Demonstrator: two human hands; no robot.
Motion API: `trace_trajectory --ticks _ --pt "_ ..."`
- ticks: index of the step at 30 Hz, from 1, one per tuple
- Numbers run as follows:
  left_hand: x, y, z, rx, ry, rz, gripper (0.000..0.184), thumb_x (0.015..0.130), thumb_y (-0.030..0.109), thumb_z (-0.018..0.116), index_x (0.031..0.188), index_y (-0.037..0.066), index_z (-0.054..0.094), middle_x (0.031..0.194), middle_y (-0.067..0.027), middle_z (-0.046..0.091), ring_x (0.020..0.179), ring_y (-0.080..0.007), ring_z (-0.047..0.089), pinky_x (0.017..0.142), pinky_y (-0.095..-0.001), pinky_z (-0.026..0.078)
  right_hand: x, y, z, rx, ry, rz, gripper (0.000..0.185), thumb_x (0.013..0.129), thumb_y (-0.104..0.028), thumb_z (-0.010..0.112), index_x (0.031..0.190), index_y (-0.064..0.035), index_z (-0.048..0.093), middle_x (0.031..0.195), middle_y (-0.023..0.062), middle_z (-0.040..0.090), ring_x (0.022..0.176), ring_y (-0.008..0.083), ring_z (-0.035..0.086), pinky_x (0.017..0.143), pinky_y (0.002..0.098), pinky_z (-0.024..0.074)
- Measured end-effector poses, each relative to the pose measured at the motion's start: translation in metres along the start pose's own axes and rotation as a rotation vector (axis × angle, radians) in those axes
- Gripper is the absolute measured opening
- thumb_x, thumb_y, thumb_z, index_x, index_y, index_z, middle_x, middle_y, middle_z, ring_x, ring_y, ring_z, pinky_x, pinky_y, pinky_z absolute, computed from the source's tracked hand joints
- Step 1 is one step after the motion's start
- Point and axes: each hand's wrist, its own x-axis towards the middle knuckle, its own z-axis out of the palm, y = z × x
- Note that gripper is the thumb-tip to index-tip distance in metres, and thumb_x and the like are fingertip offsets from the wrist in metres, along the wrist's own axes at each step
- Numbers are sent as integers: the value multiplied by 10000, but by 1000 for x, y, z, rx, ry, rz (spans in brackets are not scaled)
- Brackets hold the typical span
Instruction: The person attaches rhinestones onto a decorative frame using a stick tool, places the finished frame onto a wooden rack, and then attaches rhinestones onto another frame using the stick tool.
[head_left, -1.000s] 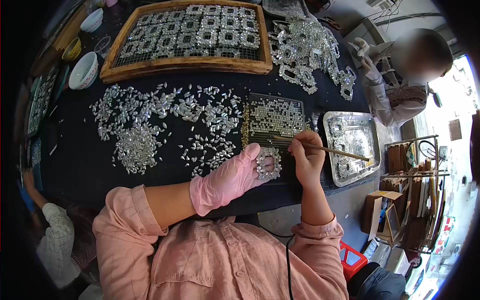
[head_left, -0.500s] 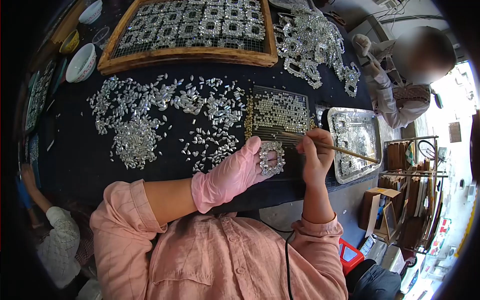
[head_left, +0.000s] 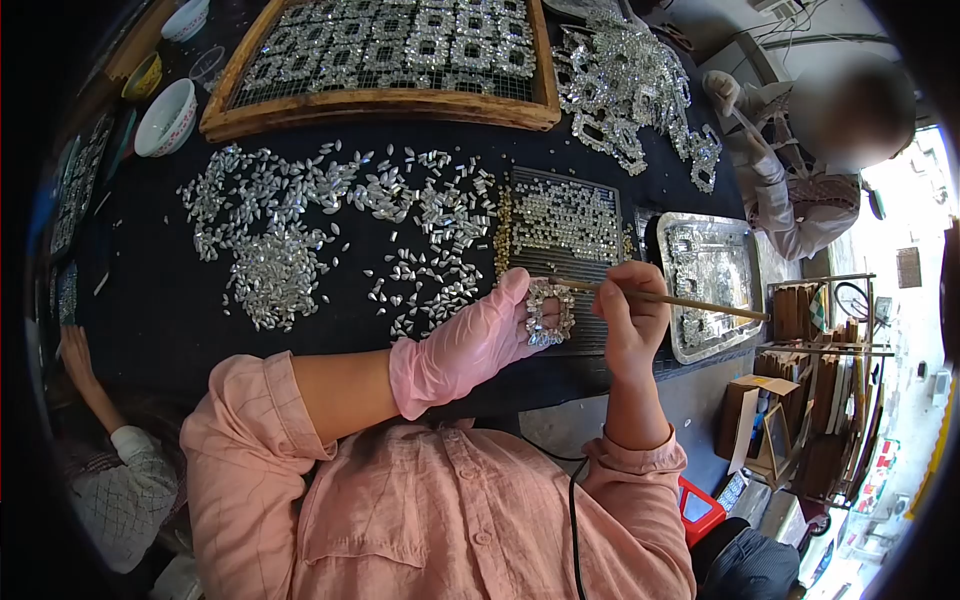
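My left hand (head_left: 470, 338), in a pink glove, holds a rectangular rhinestone frame (head_left: 563, 322) by its edge. Bare and closed, my right hand (head_left: 634, 312) pinches a thin wooden stick (head_left: 715, 305); its tip is at the top edge of the rhinestone frame. Whether a stone sits on the tip is too small to tell. Just beyond my hands lies a dark ridged tray (head_left: 565, 262) with many small round stones (head_left: 565, 222) on it. Loose silver stones (head_left: 275, 275), some pointed and some oblong, are spread on the black cloth to the left.
A wooden-framed mesh rack (head_left: 380, 112) of finished-looking ornaments stands at the back, beside a heap of rhinestone frames (head_left: 625, 90). A metal tray (head_left: 745, 290) lies to the right. Bowls (head_left: 168, 120) stand at far left. Co-workers sit at right (head_left: 815, 205) and left (head_left: 125, 490).
The stick's tip has moved from over the ridged tray to the rhinestone frame's top edge. The view has shifted slightly. The left co-worker's hand has moved.
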Motion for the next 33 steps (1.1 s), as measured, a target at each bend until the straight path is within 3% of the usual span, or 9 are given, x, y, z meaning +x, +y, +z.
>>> trace_trajectory --ticks 12,22,28,33 --pt "0 -2 -2 -26 1 -10 571 892 490 368 1271 63 340 1239 -58 424 1144 -173 421 997 -353 335 7 9 -2 -48 109 -60 140 820 39 511 949 -10 486 740 25 524 604 53 491 531 180 394" --pt "1 -4 -5 -33 -2 -10 586 888 491 378 1284 62 323 1255 -55 411 1150 -177 415 1003 -352 330 12 25 -5 -161 58 -31 138 815 39 518 937 -19 490 737 20 515 597 49 481 522 176 380" --pt "-1 -1 -1 -34 1 -1 570 888 481 391 1262 53 344 1215 -53 433 1111 -170 437 996 -348 343 4 6 -8 -50 47 -72 161 807 54 516 952 -10 491 744 20 521 597 48 472 527 178 369" --pt "-1 -1 -1 -41 8 -15 559 887 481 393 1241 50 367 1180 -53 451 1084 -164 452 990 -345 353 -1 0 -7 -115 27 -66 168 792 60 522 946 -5 502 779 22 525 671 60 485 597 189 381"
